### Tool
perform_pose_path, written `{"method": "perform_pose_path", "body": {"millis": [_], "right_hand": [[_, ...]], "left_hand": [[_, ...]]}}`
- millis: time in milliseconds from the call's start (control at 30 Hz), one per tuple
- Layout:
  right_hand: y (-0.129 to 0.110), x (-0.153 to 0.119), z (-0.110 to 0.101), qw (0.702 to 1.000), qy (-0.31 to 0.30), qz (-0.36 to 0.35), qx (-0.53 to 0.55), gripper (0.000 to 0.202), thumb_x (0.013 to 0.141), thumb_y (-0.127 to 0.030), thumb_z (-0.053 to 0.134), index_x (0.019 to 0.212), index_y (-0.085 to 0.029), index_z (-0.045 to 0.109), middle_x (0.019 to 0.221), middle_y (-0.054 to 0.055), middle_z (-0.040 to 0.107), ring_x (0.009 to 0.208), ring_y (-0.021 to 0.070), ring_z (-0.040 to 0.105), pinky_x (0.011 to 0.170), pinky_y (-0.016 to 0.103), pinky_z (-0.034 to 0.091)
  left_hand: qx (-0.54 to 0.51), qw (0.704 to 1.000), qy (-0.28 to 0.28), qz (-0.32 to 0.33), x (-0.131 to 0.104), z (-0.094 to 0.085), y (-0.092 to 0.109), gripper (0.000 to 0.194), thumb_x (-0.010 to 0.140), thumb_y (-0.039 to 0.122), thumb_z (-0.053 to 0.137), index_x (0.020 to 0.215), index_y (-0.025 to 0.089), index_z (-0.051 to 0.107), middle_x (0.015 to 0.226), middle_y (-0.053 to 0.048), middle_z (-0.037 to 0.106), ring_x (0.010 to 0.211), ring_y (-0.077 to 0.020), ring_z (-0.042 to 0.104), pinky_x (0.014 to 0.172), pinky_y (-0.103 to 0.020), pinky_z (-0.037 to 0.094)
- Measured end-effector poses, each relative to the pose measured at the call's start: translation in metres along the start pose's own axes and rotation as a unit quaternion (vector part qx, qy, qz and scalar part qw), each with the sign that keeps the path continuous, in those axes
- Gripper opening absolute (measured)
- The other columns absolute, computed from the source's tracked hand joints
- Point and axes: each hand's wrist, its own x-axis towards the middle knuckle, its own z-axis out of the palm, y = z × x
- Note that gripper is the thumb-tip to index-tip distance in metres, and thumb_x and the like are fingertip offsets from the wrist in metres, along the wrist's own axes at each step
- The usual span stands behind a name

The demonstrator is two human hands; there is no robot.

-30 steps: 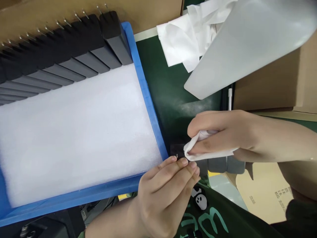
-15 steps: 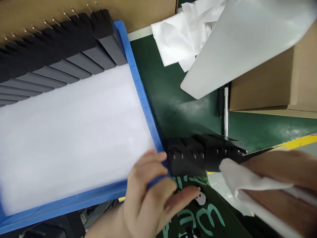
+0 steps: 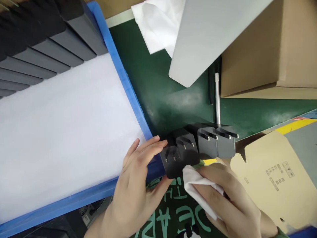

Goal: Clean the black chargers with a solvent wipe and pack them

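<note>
A row of several black plug adapters (image 3: 186,145) stands at the green table's front edge, metal prongs facing me. My left hand (image 3: 138,178) is at the leftmost adapter (image 3: 170,162), with fingertips at its upper side and the thumb at its lower edge. In my right hand (image 3: 228,198) a folded white cloth (image 3: 198,185) is pinched, its tip close to the lower right of the adapters at the left end. I cannot tell whether the cloth touches them.
On the left lies a blue tray (image 3: 123,79) lined with white foam, with more adapters (image 3: 74,36) lined up along its far side. Farther back are crumpled white wipes (image 3: 158,23), a grey-white panel (image 3: 203,43), a pen (image 3: 217,96) and a cardboard box (image 3: 252,56). Another carton (image 3: 260,188) sits lower right.
My right hand has brought the cloth leftward to the adapters. My left hand has moved onto the leftmost one. The adapters at the left end now sit tilted, and the view has shifted.
</note>
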Motion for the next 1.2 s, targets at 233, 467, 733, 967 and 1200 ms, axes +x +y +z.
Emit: {"method": "perform_pose_path", "body": {"millis": [233,467,733,967,1200], "right_hand": [[-0.013,0.039,0.005,0.997,-0.006,0.062,-0.042,0.035,0.092,-0.005,0.045,0.12,-0.014,0.064,0.102,0.009,0.066,0.085,0.0173,0.06,0.078,0.03,0.053],[-0.017,0.038,0.012,0.997,0.014,0.066,-0.035,0.038,0.09,0.002,0.043,0.118,-0.013,0.063,0.108,0.011,0.061,0.09,0.0193,0.057,0.076,0.033,0.048],[0.008,0.043,-0.014,0.981,-0.101,-0.096,-0.135,0.032,0.088,-0.005,0.059,0.119,-0.008,0.065,0.114,0.011,0.064,0.09,0.0197,0.05,0.073,0.036,0.039],[0.027,0.064,-0.026,0.946,-0.119,-0.223,-0.202,0.023,0.088,-0.011,0.054,0.103,-0.01,0.072,0.104,0.003,0.074,0.087,0.0154,0.046,0.066,0.035,0.03],[0.035,0.077,-0.034,0.921,-0.139,-0.298,-0.21,0.027,0.087,-0.008,0.051,0.079,-0.021,0.074,0.104,-0.002,0.069,0.088,0.0128,0.045,0.064,0.036,0.026]], "left_hand": [[-0.004,1.0,0.004,-0.007,-0.001,0.001,0.003,0.044,0.085,0.008,0.066,0.127,0.013,0.052,0.125,-0.007,0.071,0.131,-0.015,0.06,0.127,-0.032,0.029],[-0.016,1.0,0.003,-0.011,-0.002,0.004,0.003,0.044,0.083,0.002,0.061,0.125,0.012,0.052,0.125,-0.006,0.071,0.134,-0.0119,0.056,0.129,-0.031,0.025],[-0.029,0.999,-0.01,0.01,0.002,0.001,-0.003,0.046,0.083,-0.001,0.062,0.126,0.01,0.052,0.127,-0.008,0.07,0.135,-0.0129,0.055,0.129,-0.034,0.022],[-0.001,0.999,-0.034,0.041,0.005,-0.004,-0.004,0.037,0.089,0.009,0.062,0.126,0.01,0.054,0.127,-0.007,0.07,0.13,-0.0126,0.06,0.13,-0.031,0.017],[0.003,0.999,-0.037,0.037,0.002,0.0,-0.003,0.042,0.088,0.006,0.061,0.128,0.009,0.051,0.131,-0.009,0.068,0.134,-0.0148,0.057,0.131,-0.033,0.015]]}}
